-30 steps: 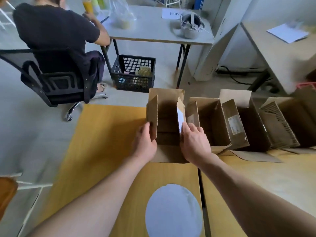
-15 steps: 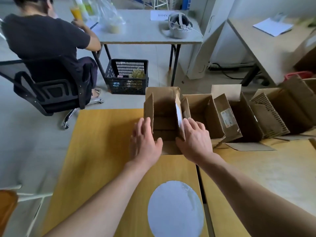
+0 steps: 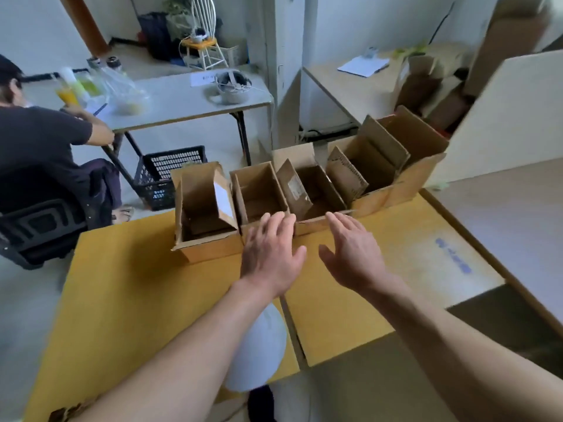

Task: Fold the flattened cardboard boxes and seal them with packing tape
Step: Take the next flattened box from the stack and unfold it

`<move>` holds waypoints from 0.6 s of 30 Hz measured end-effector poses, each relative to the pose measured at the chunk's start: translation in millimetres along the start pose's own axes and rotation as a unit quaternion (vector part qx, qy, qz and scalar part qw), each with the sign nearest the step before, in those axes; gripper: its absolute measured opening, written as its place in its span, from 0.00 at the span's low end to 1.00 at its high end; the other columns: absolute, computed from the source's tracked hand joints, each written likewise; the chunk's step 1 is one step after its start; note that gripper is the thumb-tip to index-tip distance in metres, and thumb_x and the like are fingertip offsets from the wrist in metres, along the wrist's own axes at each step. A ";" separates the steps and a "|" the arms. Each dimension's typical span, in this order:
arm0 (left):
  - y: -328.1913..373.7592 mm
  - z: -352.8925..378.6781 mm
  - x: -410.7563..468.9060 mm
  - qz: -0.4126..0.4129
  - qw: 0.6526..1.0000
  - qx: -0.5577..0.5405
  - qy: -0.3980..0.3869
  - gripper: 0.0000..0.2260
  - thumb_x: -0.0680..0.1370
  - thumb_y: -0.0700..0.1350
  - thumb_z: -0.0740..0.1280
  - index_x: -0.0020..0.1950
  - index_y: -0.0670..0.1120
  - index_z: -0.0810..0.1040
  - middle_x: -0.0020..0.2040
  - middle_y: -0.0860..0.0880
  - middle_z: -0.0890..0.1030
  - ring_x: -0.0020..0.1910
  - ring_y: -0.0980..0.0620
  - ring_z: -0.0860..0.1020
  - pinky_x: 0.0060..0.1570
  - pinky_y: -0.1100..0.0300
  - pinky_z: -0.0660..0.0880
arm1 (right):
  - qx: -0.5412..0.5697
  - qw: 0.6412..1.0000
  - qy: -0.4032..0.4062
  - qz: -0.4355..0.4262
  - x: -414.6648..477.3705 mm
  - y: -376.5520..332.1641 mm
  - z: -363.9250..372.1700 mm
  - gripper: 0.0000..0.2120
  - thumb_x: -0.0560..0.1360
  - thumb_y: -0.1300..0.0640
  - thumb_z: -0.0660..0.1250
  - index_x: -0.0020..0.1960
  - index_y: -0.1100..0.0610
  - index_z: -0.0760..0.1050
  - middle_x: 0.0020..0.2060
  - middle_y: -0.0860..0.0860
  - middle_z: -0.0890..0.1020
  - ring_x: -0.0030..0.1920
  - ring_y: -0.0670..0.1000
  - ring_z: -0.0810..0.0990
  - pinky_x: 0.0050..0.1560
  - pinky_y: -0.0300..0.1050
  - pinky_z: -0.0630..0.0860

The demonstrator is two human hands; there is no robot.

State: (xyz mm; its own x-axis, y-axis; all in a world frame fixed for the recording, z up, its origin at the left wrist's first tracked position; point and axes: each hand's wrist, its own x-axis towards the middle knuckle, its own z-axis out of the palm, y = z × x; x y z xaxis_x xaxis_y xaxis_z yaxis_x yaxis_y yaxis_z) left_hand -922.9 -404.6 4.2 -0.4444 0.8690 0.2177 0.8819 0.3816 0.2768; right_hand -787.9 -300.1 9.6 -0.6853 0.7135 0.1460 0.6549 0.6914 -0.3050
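Reaching forward over a yellow table, two bare arms end in hands that hold nothing. The left hand, fingers straight and slightly spread, hovers at the near rim of the second box in a row. The right hand, just as open, is beside it, in front of the third box. Whether either touches cardboard cannot be told.

A second ago both hands were on the flaps of the left box. They have let go, and it stands upright with its top flaps still up. The person is probably moving on to the next box. No tape is visible, so sealing seems not yet begun.

Beyond sit a black basket and a seated person.
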 end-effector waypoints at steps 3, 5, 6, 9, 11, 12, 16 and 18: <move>70.2 11.6 -9.3 0.059 0.998 -0.002 -0.019 0.28 0.78 0.58 0.62 0.75 0.48 0.65 0.72 0.48 0.70 0.72 0.47 0.66 0.69 0.46 0.67 | -0.005 0.999 0.021 0.036 -52.2 55.8 -35.5 0.31 0.77 0.49 0.67 0.77 0.55 0.63 0.72 0.53 0.73 0.71 0.56 0.73 0.64 0.53 0.75; 118.5 21.5 -16.4 0.096 0.995 -0.003 -0.030 0.28 0.79 0.58 0.62 0.75 0.48 0.65 0.71 0.48 0.71 0.71 0.47 0.67 0.69 0.46 0.67 | -0.016 0.998 0.031 0.060 -87.8 95.1 -59.9 0.30 0.77 0.49 0.67 0.76 0.55 0.65 0.70 0.53 0.75 0.66 0.56 0.77 0.59 0.53 0.78; 142.7 26.4 -20.7 0.114 0.993 -0.003 -0.034 0.27 0.79 0.59 0.62 0.75 0.48 0.66 0.71 0.48 0.71 0.71 0.47 0.68 0.69 0.47 0.68 | -0.025 0.997 0.031 0.069 -105.5 115.0 -71.7 0.28 0.77 0.49 0.67 0.75 0.55 0.67 0.69 0.53 0.76 0.64 0.57 0.78 0.58 0.53 0.79; 214.0 40.8 -32.8 0.176 0.983 -0.009 -0.042 0.27 0.78 0.59 0.62 0.74 0.48 0.68 0.70 0.48 0.73 0.69 0.49 0.70 0.67 0.49 0.69 | -0.062 0.992 0.025 0.104 -157.9 171.7 -105.4 0.23 0.77 0.48 0.66 0.69 0.55 0.73 0.60 0.51 0.81 0.55 0.55 0.82 0.51 0.52 0.80; 258.8 50.1 -38.1 0.215 0.975 -0.015 -0.053 0.26 0.78 0.59 0.63 0.72 0.48 0.70 0.68 0.49 0.74 0.68 0.49 0.71 0.66 0.50 0.69 | -0.076 0.986 0.037 0.141 -191.0 204.9 -124.6 0.19 0.75 0.48 0.67 0.64 0.54 0.77 0.55 0.50 0.82 0.50 0.55 0.82 0.45 0.48 0.80; 280.5 55.0 -39.8 0.234 0.970 -0.019 -0.059 0.25 0.78 0.59 0.63 0.71 0.48 0.70 0.68 0.49 0.74 0.67 0.49 0.71 0.65 0.51 0.69 | -0.080 0.982 0.043 0.163 -207.3 220.5 -132.7 0.18 0.75 0.48 0.67 0.62 0.54 0.78 0.54 0.51 0.83 0.50 0.56 0.82 0.44 0.49 0.79; 360.7 75.3 -48.3 0.304 0.948 -0.032 -0.086 0.21 0.78 0.59 0.62 0.66 0.49 0.73 0.63 0.50 0.77 0.63 0.49 0.73 0.62 0.51 0.71 | -0.097 0.960 0.041 0.260 -267.9 274.1 -157.0 0.17 0.75 0.45 0.64 0.59 0.54 0.77 0.54 0.52 0.84 0.53 0.57 0.82 0.48 0.50 0.78; 397.7 86.7 -53.2 0.339 0.935 -0.034 -0.097 0.21 0.78 0.60 0.62 0.66 0.50 0.73 0.63 0.51 0.77 0.62 0.50 0.74 0.62 0.51 0.71 | -0.092 0.945 0.048 0.311 -295.4 297.9 -165.4 0.18 0.76 0.45 0.64 0.60 0.54 0.77 0.56 0.52 0.83 0.55 0.58 0.80 0.51 0.51 0.77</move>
State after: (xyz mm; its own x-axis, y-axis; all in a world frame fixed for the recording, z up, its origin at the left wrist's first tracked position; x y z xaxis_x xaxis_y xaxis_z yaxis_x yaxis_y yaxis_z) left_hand -534.9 -271.7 21.6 0.2562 0.9472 0.1929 0.9353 -0.2933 0.1979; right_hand -337.7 -286.1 31.3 -0.1239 0.9891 0.0792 0.9717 0.1371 -0.1922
